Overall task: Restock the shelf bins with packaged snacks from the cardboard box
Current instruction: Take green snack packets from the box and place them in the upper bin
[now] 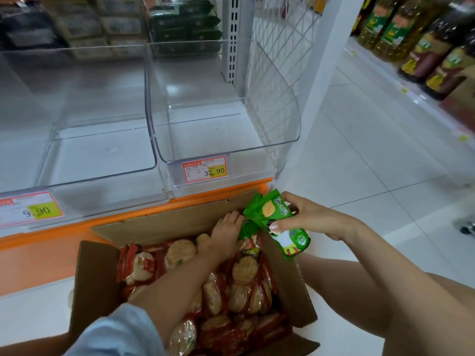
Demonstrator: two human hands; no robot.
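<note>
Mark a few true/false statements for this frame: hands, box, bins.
1. The right hand holds green snack packs. True.
2. The clear bin above the 32.90 price tag is full. False: it holds no packs.
3. The cardboard box holds mostly red cracker packs. True.
4. The left hand rests on the shelf. False: it reaches into the box's far corner.

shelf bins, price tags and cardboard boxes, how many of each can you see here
clear shelf bins: 2
price tags: 2
cardboard box: 1
total: 5
</note>
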